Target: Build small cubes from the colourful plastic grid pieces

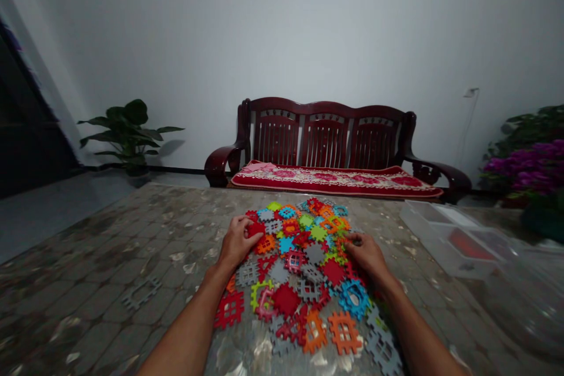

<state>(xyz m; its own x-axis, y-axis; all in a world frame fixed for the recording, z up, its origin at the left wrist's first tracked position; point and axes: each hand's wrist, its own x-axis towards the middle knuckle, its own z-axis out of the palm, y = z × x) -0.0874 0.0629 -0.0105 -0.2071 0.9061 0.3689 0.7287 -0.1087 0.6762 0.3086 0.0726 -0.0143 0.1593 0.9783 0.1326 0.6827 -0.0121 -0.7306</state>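
Observation:
A heap of toothed plastic building tiles (287, 299) in red, orange, blue, green and grey spreads over the table between my two hands. At the heap's left edge, my left hand (238, 242) has its fingers curled and its thumb out, closed around the edge of a red tile (255, 228). My right hand (366, 254) is at the right edge, fingers bent in against the tiles. Whatever is between its fingertips is too small to make out. Near my right wrist lie a blue round tile (353, 298) and a grey windowed tile (384, 350).
A grey patterned table (97, 247) carries everything. One grey frame tile (141, 294) lies apart at left. Clear plastic containers (440, 235) stand at right, with something red inside. Beyond the table are a dark wooden bench (326, 129), a potted plant (127, 132) and purple flowers (529, 167).

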